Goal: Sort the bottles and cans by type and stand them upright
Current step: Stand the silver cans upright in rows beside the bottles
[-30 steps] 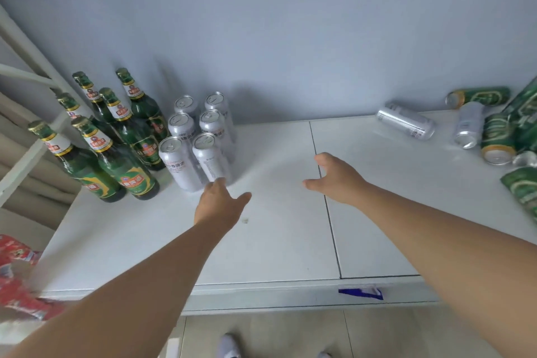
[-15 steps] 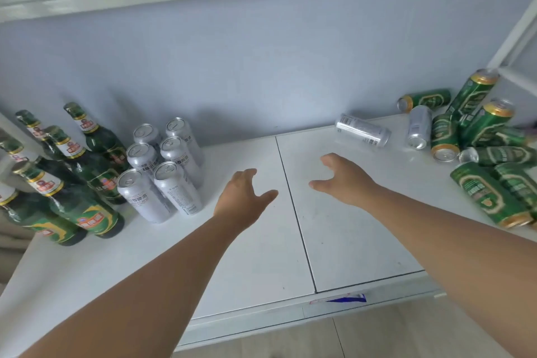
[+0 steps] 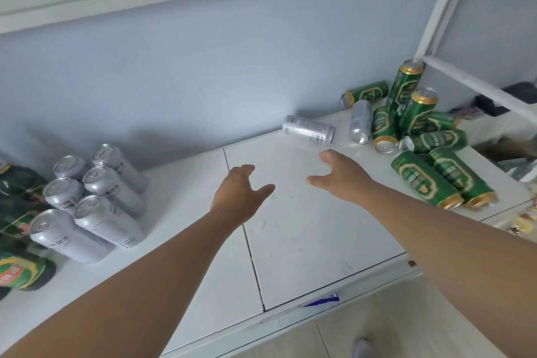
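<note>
**Two empty hands over the white table**

The left hand point(image 3: 238, 195) and right hand point(image 3: 343, 177) hang spread wide, holding nothing. Six silver cans point(image 3: 96, 200) stand up together on the left of the white table point(image 3: 305, 241). Green bottles point(image 3: 20, 212) stand beside them at the left edge. Far right, two silver cans lie down: one silver can point(image 3: 308, 129) near the right hand, another point(image 3: 360, 120) beside the messy green cans point(image 3: 421, 136).

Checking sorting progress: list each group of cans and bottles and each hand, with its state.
Standing silver cans: six, upright, grouped.
Green bottles: at left edge, mostly cropped.
Lying silver cans: two, on their sides, unsorted.
Green cans: heaped, most lying.
Left hand: open, empty.
Right hand: open, empty, near a lying silver can.
</note>
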Tool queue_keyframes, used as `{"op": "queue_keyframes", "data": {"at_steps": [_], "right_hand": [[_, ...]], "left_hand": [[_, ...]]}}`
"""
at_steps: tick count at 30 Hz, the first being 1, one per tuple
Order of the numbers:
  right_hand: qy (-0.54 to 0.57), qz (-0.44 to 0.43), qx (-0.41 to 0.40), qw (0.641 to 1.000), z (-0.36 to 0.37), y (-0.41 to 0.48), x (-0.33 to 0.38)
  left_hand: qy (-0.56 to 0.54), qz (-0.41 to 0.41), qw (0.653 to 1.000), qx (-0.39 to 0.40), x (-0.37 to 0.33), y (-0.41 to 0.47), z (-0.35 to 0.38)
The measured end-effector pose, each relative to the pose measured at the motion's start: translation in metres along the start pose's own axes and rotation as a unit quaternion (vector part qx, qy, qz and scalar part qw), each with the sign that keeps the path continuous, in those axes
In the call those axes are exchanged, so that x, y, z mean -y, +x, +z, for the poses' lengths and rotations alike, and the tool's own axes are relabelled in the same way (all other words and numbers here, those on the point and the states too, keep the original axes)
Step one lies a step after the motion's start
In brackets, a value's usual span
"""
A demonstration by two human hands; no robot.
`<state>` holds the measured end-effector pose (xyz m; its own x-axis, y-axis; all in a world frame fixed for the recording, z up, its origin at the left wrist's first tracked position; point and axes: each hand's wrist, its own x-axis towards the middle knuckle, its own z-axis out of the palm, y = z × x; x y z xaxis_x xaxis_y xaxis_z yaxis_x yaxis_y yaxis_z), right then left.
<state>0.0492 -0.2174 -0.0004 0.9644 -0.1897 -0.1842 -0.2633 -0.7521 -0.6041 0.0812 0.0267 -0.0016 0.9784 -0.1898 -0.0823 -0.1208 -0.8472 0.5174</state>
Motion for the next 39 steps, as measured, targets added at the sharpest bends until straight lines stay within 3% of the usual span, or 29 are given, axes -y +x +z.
{"op": "queue_keyframes", "data": {"at_steps": [12, 23, 28, 33, 37, 39], "right_hand": [[0.0, 0.0, 0.042, 0.999, -0.087, 0.04, -0.119], [-0.025, 0.024, 0.03, 0.999, -0.1, 0.093, -0.134], [-0.007, 0.064, -0.026, 0.998, -0.094, 0.117, -0.134], [0.01, 0.079, -0.064, 0.995, -0.09, 0.14, -0.135], [-0.028, 0.047, -0.068, 0.996, -0.089, 0.168, -0.136], [-0.107, -0.008, -0.066, 0.992, -0.089, 0.179, -0.14]], "left_hand": [[-0.087, -0.073, 0.993, -0.027, -0.129, 0.029, 0.09], [-0.131, -0.136, 0.982, -0.012, -0.14, 0.092, 0.104], [-0.168, -0.154, 0.974, 0.012, -0.136, 0.135, 0.113], [-0.088, -0.113, 0.99, 0.019, -0.124, 0.182, 0.115], [0.072, -0.007, 0.997, 0.021, -0.114, 0.223, 0.106], [0.143, 0.055, 0.987, 0.036, -0.108, 0.239, 0.103]]}}
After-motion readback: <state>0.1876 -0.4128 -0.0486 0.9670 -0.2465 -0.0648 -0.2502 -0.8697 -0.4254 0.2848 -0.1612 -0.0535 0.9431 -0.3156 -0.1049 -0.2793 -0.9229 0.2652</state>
